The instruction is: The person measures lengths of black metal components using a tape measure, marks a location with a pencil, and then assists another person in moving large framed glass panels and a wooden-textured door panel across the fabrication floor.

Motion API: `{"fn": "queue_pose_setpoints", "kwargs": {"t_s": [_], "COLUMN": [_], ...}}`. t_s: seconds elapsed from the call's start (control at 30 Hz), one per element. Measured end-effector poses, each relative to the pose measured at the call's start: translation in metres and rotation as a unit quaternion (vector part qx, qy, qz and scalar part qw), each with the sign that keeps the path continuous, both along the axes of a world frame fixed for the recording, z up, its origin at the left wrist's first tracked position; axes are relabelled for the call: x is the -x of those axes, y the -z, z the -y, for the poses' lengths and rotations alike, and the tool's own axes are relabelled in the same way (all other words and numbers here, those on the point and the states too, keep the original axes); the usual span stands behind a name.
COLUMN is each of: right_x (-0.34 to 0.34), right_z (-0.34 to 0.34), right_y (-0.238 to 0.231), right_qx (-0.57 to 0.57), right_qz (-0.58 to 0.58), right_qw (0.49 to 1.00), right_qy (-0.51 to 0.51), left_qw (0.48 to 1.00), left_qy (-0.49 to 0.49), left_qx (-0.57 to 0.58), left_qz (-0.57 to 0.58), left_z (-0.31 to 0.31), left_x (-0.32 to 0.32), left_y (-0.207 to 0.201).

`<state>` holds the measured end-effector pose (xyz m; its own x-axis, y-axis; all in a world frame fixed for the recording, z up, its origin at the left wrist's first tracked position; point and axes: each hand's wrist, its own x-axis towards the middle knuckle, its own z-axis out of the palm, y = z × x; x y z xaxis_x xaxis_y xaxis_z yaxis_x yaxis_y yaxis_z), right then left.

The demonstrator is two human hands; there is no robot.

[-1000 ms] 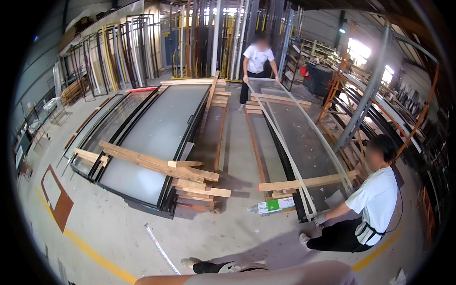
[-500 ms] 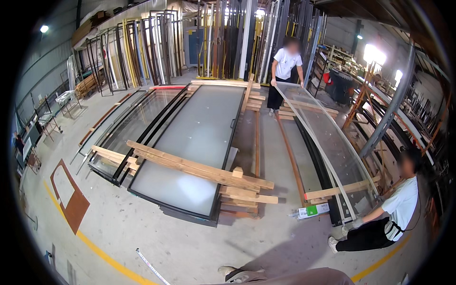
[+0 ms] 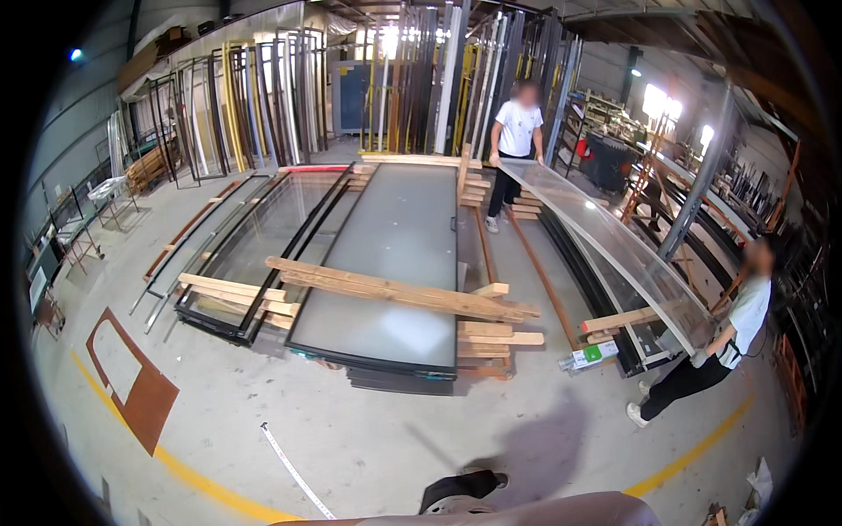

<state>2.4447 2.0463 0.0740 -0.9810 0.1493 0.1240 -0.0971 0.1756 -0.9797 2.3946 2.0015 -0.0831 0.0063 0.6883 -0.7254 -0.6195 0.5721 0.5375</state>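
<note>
Neither of my hands shows in the head view; only my clothing (image 3: 561, 510) and one dark-trousered leg with its shoe (image 3: 465, 489) appear at the lower edge. Left of my foot, a pale tape measure blade (image 3: 294, 466) stretches over the floor, running toward the lower edge. Ahead of me lies a stack of black-framed frosted glass panels (image 3: 386, 250), with long wooden beams (image 3: 395, 291) across its near part. To the right, two co-workers hold a light-framed glass panel (image 3: 614, 241) at its far and near ends, tilted above other dark frames.
Smaller framed panels (image 3: 263, 237) lie on wooden blocks at the left. A brown cut-out board (image 3: 145, 403) rests near the yellow floor line (image 3: 206, 491). One co-worker (image 3: 519, 131) stands at the back, another (image 3: 745, 307) at the right. Upright frames and profiles (image 3: 421, 79) line the rear.
The co-workers have raised the light-framed panel, and it now tilts more. The nearer co-worker stands more upright with feet shifted. My view has moved, and my foot appears farther right.
</note>
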Motion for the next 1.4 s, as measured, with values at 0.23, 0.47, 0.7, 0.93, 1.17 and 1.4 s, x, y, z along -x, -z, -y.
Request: {"fn": "queue_pose_setpoints", "kwargs": {"t_s": [0.23, 0.47, 0.7, 0.93, 1.17, 1.4], "right_x": [0.153, 0.237, 0.365, 0.570, 0.714, 0.926], "right_z": [0.139, 0.265, 0.290, 0.268, 0.325, 0.390], "right_y": [-0.020, -0.005, -0.002, -0.019, -0.011, 0.019], "right_qx": [0.045, 0.092, 0.111, 0.072, 0.092, 0.050], "right_qz": [-0.008, 0.035, 0.056, 0.059, 0.071, 0.097], "right_qw": [0.985, 0.923, 0.815, 0.759, 0.705, 0.720], "right_qy": [-0.165, -0.373, -0.567, -0.644, -0.700, -0.685], "left_qw": [0.995, 0.963, 0.883, 0.786, 0.756, 0.797], "left_qy": [-0.100, -0.264, -0.466, -0.612, -0.645, -0.593], "left_qx": [-0.005, 0.035, -0.019, 0.047, 0.004, -0.100], "left_qz": [-0.011, -0.033, 0.059, 0.074, 0.115, 0.045], "left_z": [0.164, 0.310, 0.385, 0.400, 0.398, 0.447], "left_x": [0.155, 0.227, 0.331, 0.456, 0.618, 0.863], "left_y": [0.003, 0.008, 0.066, 0.007, 0.030, 0.075]}}
